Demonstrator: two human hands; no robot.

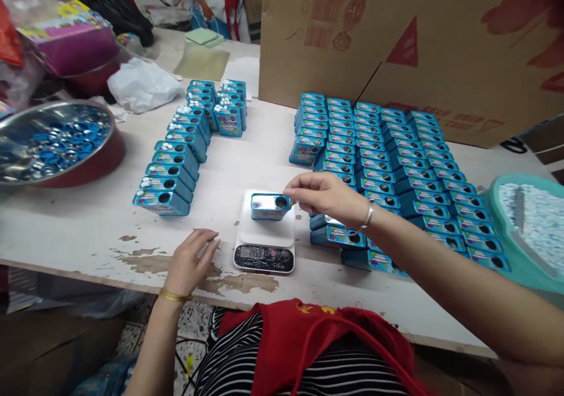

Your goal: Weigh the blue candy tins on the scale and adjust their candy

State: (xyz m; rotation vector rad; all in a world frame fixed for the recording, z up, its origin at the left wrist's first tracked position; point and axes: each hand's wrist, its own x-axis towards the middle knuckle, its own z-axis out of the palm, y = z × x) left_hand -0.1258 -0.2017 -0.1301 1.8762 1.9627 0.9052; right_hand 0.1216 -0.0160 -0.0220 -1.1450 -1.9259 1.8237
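A blue tin with a round dark opening [267,207] stands on the white digital scale [265,236], whose display is lit. My right hand [326,196] reaches in from the right, with thumb and fingers at the tin's right end. Left of the scale, my left hand [192,261] hovers at the table's front edge, fingers slightly curled and apart, holding nothing. Rows of blue tins with dark openings [374,165] stand to the right, partly behind my right hand and forearm. Further tins, many with white pieces on top [165,199], stand in a line at the left.
A metal bowl of blue and silver caps [115,149] sits at the far left. White pieces fill a turquoise tray [497,202] at the far right. A large cardboard box [282,43] stands behind the tins. A crumpled white bag [143,84] lies at the back left.
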